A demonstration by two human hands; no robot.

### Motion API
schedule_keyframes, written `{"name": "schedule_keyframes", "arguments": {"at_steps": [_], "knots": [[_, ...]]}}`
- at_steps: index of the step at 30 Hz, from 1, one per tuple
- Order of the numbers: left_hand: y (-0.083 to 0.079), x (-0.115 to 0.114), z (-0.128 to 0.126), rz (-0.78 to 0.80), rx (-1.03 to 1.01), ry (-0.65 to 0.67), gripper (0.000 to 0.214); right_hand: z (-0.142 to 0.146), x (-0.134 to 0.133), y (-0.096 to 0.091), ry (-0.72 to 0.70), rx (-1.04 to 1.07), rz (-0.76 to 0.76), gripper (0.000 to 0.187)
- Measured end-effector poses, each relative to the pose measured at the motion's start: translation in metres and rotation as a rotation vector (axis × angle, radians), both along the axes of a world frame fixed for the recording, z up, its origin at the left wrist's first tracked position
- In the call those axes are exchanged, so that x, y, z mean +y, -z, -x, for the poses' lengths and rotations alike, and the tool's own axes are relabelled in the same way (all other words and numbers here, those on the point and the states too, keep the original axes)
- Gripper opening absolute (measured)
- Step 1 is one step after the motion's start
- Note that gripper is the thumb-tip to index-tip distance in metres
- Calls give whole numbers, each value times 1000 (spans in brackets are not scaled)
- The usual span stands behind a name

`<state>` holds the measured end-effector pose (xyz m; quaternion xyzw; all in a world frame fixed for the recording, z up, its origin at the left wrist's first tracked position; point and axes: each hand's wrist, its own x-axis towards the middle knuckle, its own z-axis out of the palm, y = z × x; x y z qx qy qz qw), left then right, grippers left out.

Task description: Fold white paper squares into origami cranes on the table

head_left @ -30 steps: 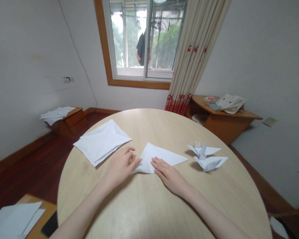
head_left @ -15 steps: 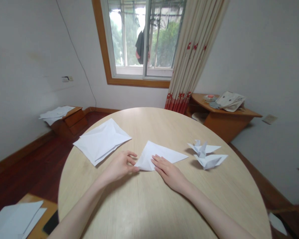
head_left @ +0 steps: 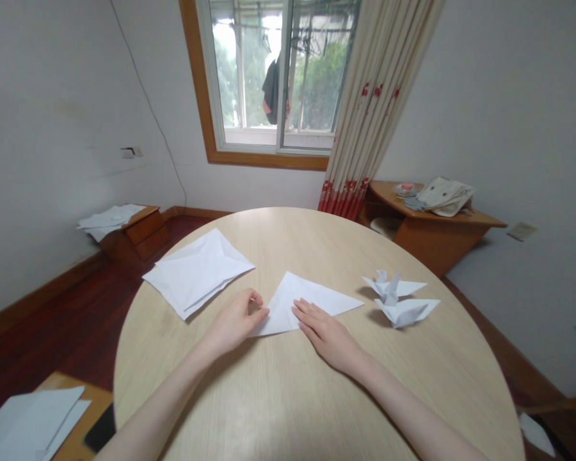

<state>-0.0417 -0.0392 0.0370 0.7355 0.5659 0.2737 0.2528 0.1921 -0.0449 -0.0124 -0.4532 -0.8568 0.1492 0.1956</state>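
A white sheet folded into a triangle (head_left: 312,299) lies flat in the middle of the round wooden table (head_left: 288,397). My left hand (head_left: 235,320) has its fingers curled, pinching the triangle's left corner against the table. My right hand (head_left: 324,330) lies flat with fingers stretched out, pressing on the triangle's near edge. A stack of white paper sheets (head_left: 196,272) sits to the left of my left hand. Two folded white paper cranes (head_left: 398,298) stand to the right.
A low wooden desk (head_left: 432,224) with a cloth bag stands at the right behind the table, next to a curtain (head_left: 379,96). A small wooden cabinet (head_left: 134,230) with papers is at the left wall. More paper (head_left: 24,426) lies on a surface at the bottom left.
My left hand shifted slightly along the triangle's left corner, flattening the raised flap down to the table. My right hand stayed pressed on the paper.
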Motion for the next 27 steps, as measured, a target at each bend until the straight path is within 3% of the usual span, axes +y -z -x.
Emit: {"name": "schedule_keyframes", "arguments": {"at_steps": [4,9,14,22,27], "knots": [[12,-3,-12,-195,119,6,26,1,-1,-2,-1,-38,-18,43],[26,-8,-25,-349,269,169,24,1,-2,0,8,-85,-76,43],[31,-9,-30,-490,393,158,22,1,-3,4,4,-75,-151,41],[55,-2,-36,-463,478,231,34,4,-6,1,-15,-106,-184,41],[72,4,-35,-411,498,253,40,-1,-3,4,-43,-89,-157,57]]}}
